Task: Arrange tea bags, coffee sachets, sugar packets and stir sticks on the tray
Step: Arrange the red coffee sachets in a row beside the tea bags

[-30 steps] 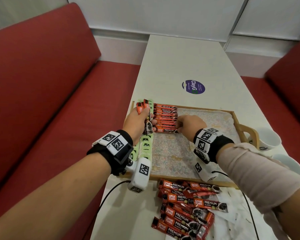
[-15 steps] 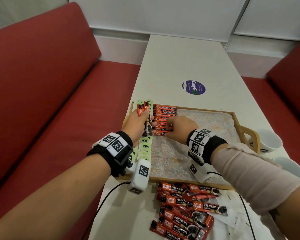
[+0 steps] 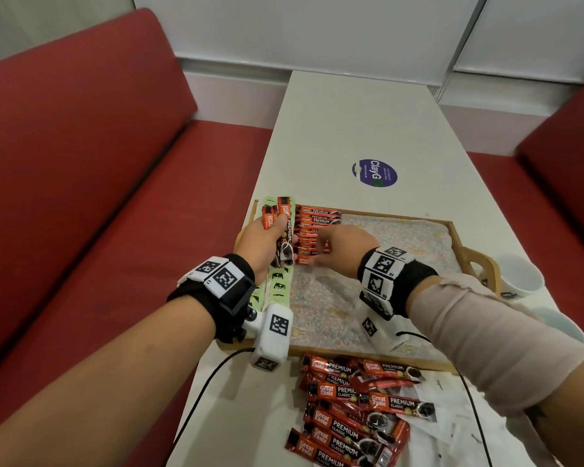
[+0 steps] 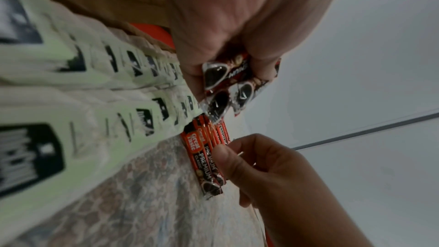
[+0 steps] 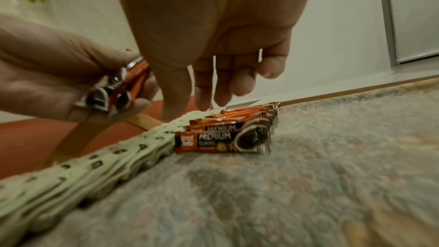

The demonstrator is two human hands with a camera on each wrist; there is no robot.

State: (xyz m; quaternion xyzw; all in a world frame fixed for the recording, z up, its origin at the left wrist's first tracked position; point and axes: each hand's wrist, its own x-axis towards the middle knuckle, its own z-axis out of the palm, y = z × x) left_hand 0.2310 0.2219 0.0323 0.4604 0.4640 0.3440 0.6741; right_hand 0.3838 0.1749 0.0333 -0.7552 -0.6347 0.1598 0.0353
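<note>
My left hand (image 3: 277,230) grips a bundle of orange coffee sachets (image 3: 285,241) upright over the tray's left side; the wrist views show the bundle (image 4: 221,85) (image 5: 111,89) clamped between fingers and thumb. A row of the same sachets (image 3: 317,217) lies flat on the tray liner, beside rows of pale green tea bags (image 3: 277,284) along the left rim. My right hand (image 3: 317,246) hovers over the near end of that row (image 5: 225,138), fingers (image 5: 237,82) hanging loosely bent and holding nothing. The wooden tray (image 3: 331,351) sits on a white table.
A loose pile of coffee sachets (image 3: 351,416) lies on the table in front of the tray, with white paper packets (image 3: 452,416) to its right. Two white mugs (image 3: 520,278) stand past the tray's right handle. Red benches flank the table; a purple sticker (image 3: 375,172) lies beyond.
My right hand has slid left along the sachet row, from its right end toward my left hand. The left hand with its bundle has stayed in place.
</note>
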